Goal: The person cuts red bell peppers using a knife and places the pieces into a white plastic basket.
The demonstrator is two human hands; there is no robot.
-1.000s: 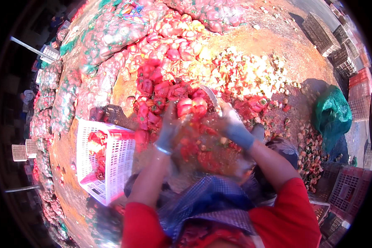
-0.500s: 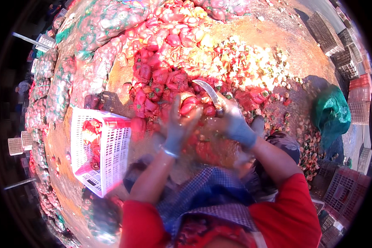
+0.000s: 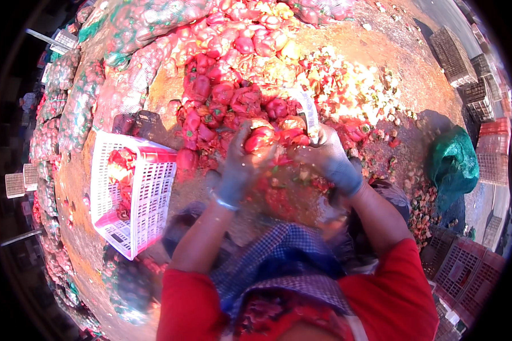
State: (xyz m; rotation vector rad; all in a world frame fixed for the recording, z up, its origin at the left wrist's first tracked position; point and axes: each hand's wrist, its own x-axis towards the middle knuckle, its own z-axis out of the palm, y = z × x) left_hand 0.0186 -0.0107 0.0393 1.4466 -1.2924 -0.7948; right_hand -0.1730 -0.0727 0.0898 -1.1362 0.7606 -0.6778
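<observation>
In a grey glove, my left hand is closed round a red bell pepper in front of me. My right hand, gloved too, grips a curved knife whose blade points up and away from me. Red pepper flesh shows between the two hands; whether the right fingers touch it I cannot tell. The knife's handle is hidden in the right hand. Just beyond the hands lies a heap of red bell peppers.
To the left a white plastic crate holds red pepper pieces. Pale cores and stems lie scattered at the right. A green mesh sack sits farther right, near stacked crates. Filled net sacks line the far left.
The knife blade has swung from slanting left to nearly upright, farther right. My hands have drawn slightly apart, and more of the pepper in my left hand shows.
</observation>
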